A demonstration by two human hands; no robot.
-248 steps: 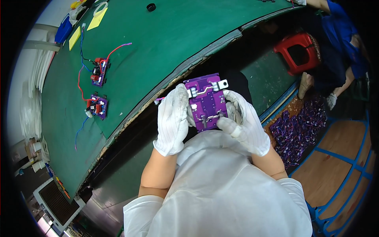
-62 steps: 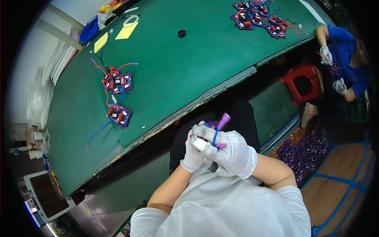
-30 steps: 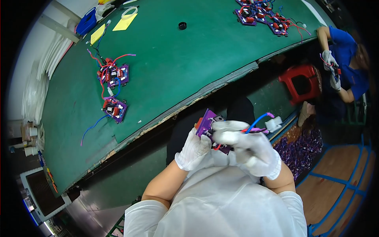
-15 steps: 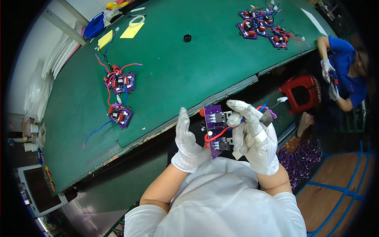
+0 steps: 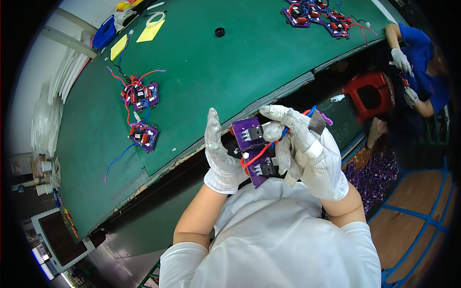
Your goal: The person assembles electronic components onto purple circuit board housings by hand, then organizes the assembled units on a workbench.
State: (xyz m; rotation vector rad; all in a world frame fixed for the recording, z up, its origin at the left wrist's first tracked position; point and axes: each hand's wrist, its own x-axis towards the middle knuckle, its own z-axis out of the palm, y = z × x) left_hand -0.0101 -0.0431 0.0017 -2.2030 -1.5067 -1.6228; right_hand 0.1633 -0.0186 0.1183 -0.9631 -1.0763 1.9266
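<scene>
In front of my chest is a purple circuit board [image 5: 258,177], tilted, with black transistors, red and blue wires and a grey metal piece beside it. My right hand [image 5: 312,158], in a white glove, is closed on the board's right side, with its wires running among the fingers. My left hand [image 5: 222,156], gloved too, stands at the board's left edge with its fingers stretched upward; its thumb is hidden. On the green table to the left lie more wired purple boards [image 5: 144,137], with red parts and loose red and blue leads.
The green table [image 5: 201,72] has a worn front edge. On it are a black ring [image 5: 219,32], yellow paper [image 5: 150,31] and a far-right cluster of boards [image 5: 312,17]. At right, a co-worker in blue [image 5: 417,62] holds a small part near a red stool [image 5: 367,96].
The view has shifted, so the table's things sit higher. My hands and the board appear a little further left and up. The co-worker's hands have moved apart. My right-hand hold looks the same.
</scene>
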